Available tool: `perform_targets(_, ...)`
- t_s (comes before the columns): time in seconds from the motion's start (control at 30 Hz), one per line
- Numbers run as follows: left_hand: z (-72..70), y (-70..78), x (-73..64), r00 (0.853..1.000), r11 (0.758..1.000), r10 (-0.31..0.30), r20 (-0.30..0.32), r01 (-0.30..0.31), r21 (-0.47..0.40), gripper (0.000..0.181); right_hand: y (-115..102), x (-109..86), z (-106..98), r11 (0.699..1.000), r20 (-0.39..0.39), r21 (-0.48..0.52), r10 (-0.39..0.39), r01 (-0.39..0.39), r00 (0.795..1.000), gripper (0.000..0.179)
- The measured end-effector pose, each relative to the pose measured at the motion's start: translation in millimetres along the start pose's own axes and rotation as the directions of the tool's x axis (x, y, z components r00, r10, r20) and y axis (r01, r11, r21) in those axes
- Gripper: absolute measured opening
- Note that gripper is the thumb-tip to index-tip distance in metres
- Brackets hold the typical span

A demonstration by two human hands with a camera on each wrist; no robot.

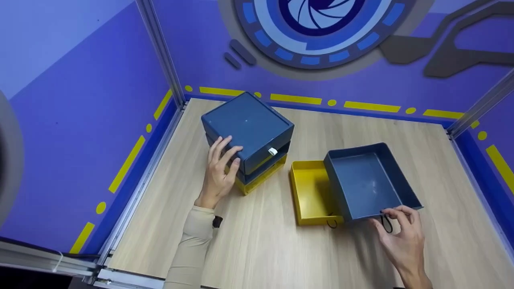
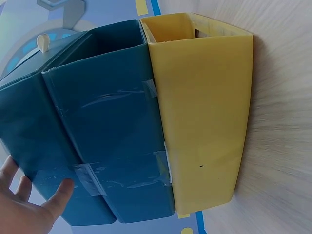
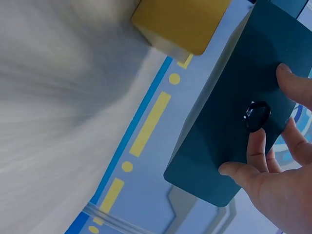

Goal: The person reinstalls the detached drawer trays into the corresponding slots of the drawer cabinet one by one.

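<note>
A stacked drawer cabinet has two dark blue tiers [image 1: 247, 124] above a yellow bottom tier [image 2: 204, 122]. My left hand [image 1: 219, 172] rests its fairly straight fingers against the top tier's near-left corner. The top tier has a front with a small white tab [image 1: 273, 151]; the two tiers beneath are open at the front. On the right, my right hand [image 1: 405, 237] holds a dark blue drawer [image 1: 361, 180] by its front wall, thumb outside and fingers over the rim. Beside those fingers, a black loop pull [image 3: 257, 117] hangs from the drawer front. The drawer appears raised off the table.
A yellow drawer [image 1: 307, 192] with a black loop pull lies on the wooden table [image 1: 257, 241], partly covered by the raised blue drawer. Blue printed panels [image 1: 192, 52] and metal frame rails border the table at the back and sides.
</note>
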State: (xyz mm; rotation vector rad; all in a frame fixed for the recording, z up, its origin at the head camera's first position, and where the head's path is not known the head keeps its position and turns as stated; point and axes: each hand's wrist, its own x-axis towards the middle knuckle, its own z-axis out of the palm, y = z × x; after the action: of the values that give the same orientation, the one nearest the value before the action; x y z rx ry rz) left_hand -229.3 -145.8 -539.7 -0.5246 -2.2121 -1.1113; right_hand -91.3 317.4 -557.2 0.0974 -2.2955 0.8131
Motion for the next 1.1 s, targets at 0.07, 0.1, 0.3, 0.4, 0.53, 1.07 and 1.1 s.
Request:
perform_targets(0.07,-0.3,0.4,-0.2,1.000,1.000,0.002,-0.006,-0.002,0.002,0.031,-1.9,-2.5,3.0,1.000,0.009,0.018,-0.019,0.019,1.000,0.045)
perform_targets(0.1,-0.4,0.7,-0.2,1.000,1.000,0.002,-0.008,-0.002,0.002,0.031,-2.8,-3.8,4.7,0.999,0.015,0.027,-0.029,0.029,0.999,0.046)
perform_targets(0.3,0.0,0.0,-0.4,1.000,1.000,-0.002,-0.004,0.002,0.009,0.031,-6.6,-9.3,15.6,0.990,0.043,0.096,-0.108,0.104,0.993,0.050)
perform_targets(0.4,0.5,-0.3,0.3,1.000,1.000,-0.001,0.001,0.001,0.010,0.031,-7.6,-10.8,19.0,0.984,0.065,0.126,-0.138,0.129,0.988,0.051)
perform_targets(0.53,-0.2,-0.4,0.3,1.000,1.000,0.000,0.004,0.000,0.009,0.031,-12.0,-14.9,25.6,0.978,0.076,0.142,-0.164,0.153,0.983,0.052)
perform_targets(1.07,0.0,0.2,0.3,1.000,1.000,0.011,-0.004,-0.010,0.014,0.032,-42.8,-19.3,52.2,0.949,0.141,0.248,-0.232,0.192,0.963,0.053)
perform_targets(1.1,0.1,0.3,0.6,1.000,1.000,0.010,-0.004,-0.010,0.014,0.032,-44.2,-19.1,53.8,0.947,0.140,0.255,-0.237,0.196,0.961,0.053)
